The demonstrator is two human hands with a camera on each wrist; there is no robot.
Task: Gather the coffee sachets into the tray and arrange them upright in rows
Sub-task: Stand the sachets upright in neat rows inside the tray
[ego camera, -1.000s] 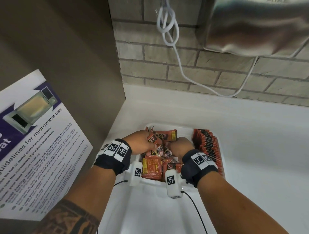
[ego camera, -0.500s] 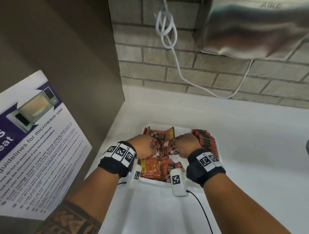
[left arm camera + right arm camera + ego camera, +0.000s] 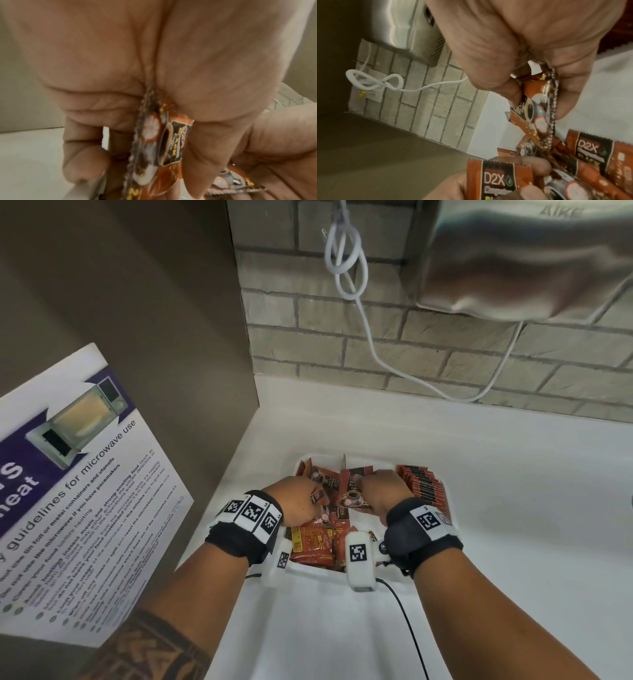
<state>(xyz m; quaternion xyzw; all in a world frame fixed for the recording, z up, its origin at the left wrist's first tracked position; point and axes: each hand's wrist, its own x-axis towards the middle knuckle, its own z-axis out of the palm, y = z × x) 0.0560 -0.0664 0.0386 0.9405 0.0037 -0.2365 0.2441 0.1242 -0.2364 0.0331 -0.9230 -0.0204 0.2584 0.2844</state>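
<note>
A white tray [image 3: 383, 575] on the white counter holds a jumble of orange-brown coffee sachets [image 3: 313, 546]. Along its right side a row of sachets [image 3: 424, 486] stands upright. My left hand [image 3: 301, 501] is over the pile's left part and grips sachets [image 3: 154, 146] between thumb and fingers. My right hand [image 3: 385, 491] is over the middle and pinches a small bunch of sachets [image 3: 537, 108] by their crimped ends. More loose sachets [image 3: 590, 152] lie under it.
A brick wall [image 3: 445, 350] rises behind the counter [image 3: 513, 508]. A steel wall unit [image 3: 534, 258] hangs at upper right, trailing a knotted white cable [image 3: 346, 251]. A brown panel with a microwave-guidelines poster [image 3: 68, 491] closes the left side. A black wire [image 3: 407, 625] trails from the wrist camera.
Both hands have shifted a little toward the back of the tray, each still holding sachets. The right hand has lifted its bunch up off the pile.
</note>
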